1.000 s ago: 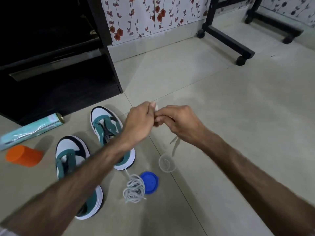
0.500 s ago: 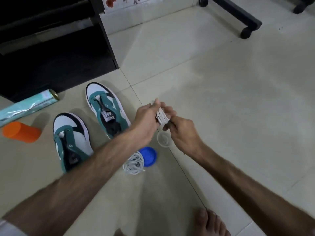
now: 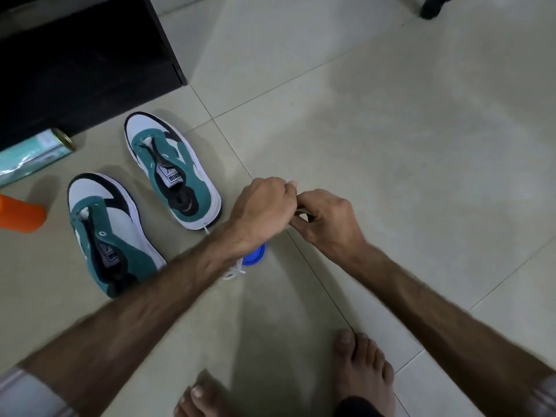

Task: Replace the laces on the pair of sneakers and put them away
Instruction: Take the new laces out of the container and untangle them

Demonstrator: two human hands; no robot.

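Two teal, white and black sneakers lie unlaced on the tiled floor: one (image 3: 173, 173) further from me, the other (image 3: 108, 236) nearer and to the left. My left hand (image 3: 263, 209) and my right hand (image 3: 326, 218) meet just right of the further sneaker, both pinching a small bundle of white lace (image 3: 296, 210) that is mostly hidden between the fingers. A second pile of white lace (image 3: 233, 272) lies on the floor under my left forearm, beside a blue lid (image 3: 254, 257).
A black cabinet (image 3: 84, 58) stands at the upper left. A teal foil-wrapped roll (image 3: 33, 156) and an orange cup (image 3: 19, 213) lie left of the sneakers. My bare feet (image 3: 361, 374) are at the bottom. A black caster wheel (image 3: 431, 7) shows at the top right.
The view has tilted down and my hands have dropped closer to the floor, still working the white lace bundle. My left forearm now covers the lace pile and part of the blue lid.
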